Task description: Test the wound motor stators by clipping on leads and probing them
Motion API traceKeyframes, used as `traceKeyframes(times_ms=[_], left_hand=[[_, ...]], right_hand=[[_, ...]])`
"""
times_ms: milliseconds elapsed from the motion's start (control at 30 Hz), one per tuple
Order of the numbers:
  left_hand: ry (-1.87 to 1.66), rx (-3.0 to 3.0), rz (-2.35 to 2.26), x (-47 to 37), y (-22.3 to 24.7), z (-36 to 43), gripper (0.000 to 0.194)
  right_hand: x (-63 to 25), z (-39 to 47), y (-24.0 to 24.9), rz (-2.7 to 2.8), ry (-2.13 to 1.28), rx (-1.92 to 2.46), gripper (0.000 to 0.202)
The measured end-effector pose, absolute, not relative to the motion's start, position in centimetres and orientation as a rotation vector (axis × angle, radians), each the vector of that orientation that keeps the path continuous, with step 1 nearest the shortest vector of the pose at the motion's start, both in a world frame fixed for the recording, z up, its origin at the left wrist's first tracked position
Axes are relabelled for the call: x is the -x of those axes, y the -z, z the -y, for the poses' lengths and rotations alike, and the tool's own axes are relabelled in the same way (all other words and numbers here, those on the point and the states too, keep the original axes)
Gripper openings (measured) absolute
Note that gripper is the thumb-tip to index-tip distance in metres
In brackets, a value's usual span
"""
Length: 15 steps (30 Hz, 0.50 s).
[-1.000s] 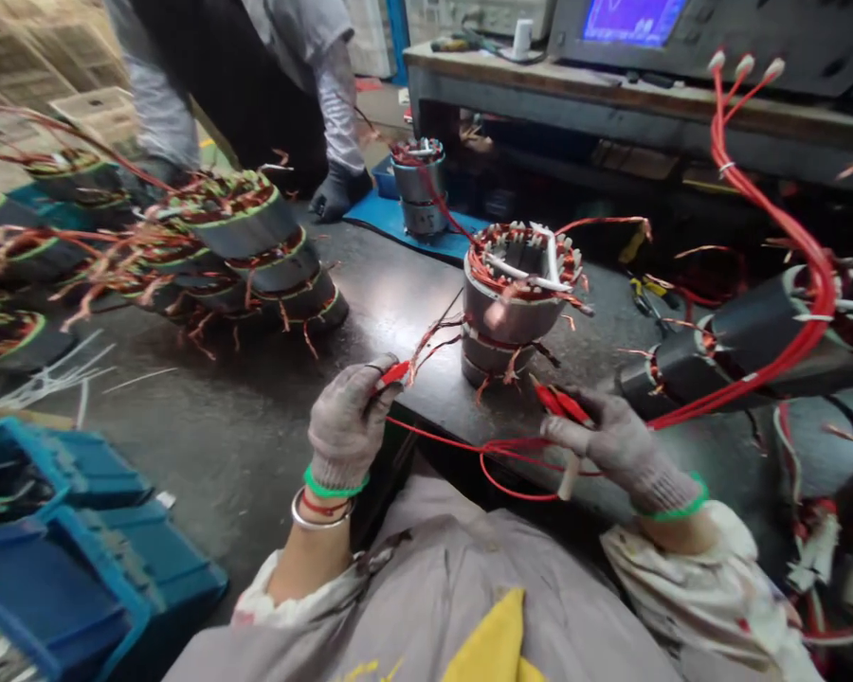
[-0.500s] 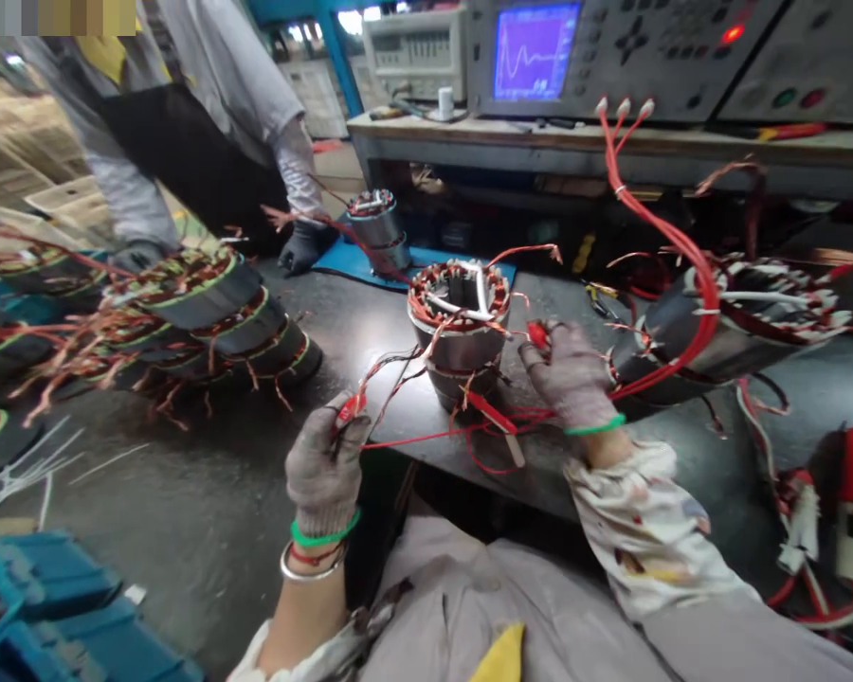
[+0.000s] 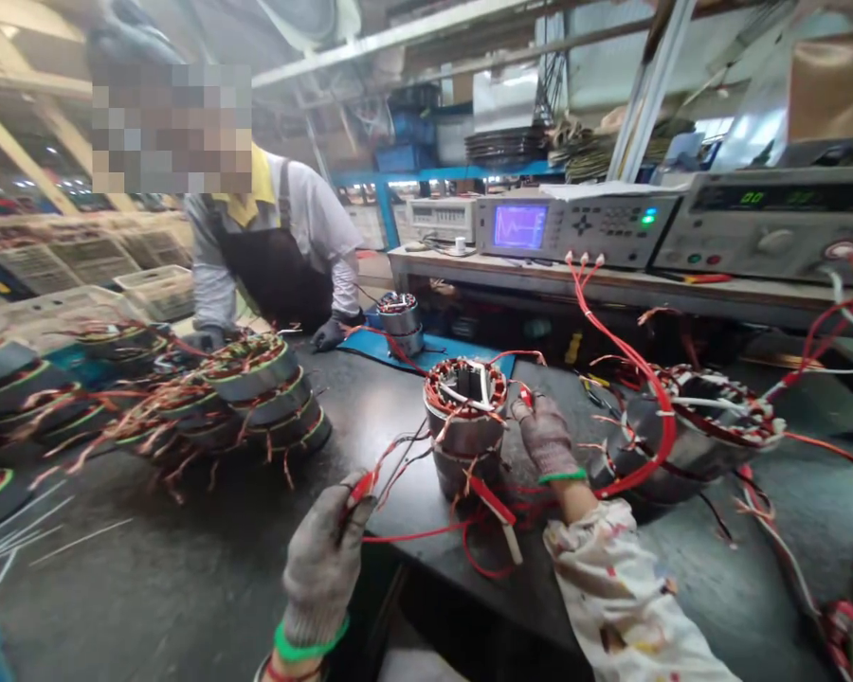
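My left hand [image 3: 321, 559], in a grey glove with a green cuff, is closed on a red clip [image 3: 362, 488] at the ends of winding leads. These leads run to a motor stator [image 3: 462, 438] standing upright in the middle of the bench. To the stator's right, my gloved right hand [image 3: 546, 438] pinches another red clip [image 3: 525, 395] near a copper lead. A third red-sleeved clip [image 3: 492, 498] hangs against the stator's front, touched by neither hand. Fingers partly hide both held clips.
At right, a larger stator [image 3: 682, 445] lies tilted behind thick red cables [image 3: 658, 388]. Several stators [image 3: 256, 379] are stacked at left, near a co-worker's gloved hand [image 3: 329, 333]. A tester with a lit screen [image 3: 519, 226] sits on the shelf; a small stator [image 3: 400, 322] stands on a blue mat.
The view has tilted upward, bringing in the co-worker's upper body and the shelves. A red light on the tester has given way to green ones. Both hands keep their clips.
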<state>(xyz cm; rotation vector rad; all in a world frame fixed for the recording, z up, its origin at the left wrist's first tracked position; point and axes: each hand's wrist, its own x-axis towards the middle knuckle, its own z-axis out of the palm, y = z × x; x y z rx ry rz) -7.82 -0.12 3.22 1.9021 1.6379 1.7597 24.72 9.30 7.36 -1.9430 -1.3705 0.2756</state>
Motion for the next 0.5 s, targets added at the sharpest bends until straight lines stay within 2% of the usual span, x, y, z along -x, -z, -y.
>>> traceKeyframes(times_ms=[367,500], left_hand=[[-1.714,-1.861,-1.646,7.7,-3.5,0.7,0.039],[-1.775,-1.760,-1.607,7.2,-3.7,0.1,0.036]], right_hand=[[-24.7,-9.2,-6.6,1.341,-0.253,1.891,0.039],[-24.7,-10.2,-7.5,1.359,-0.201,1.852,0.032]])
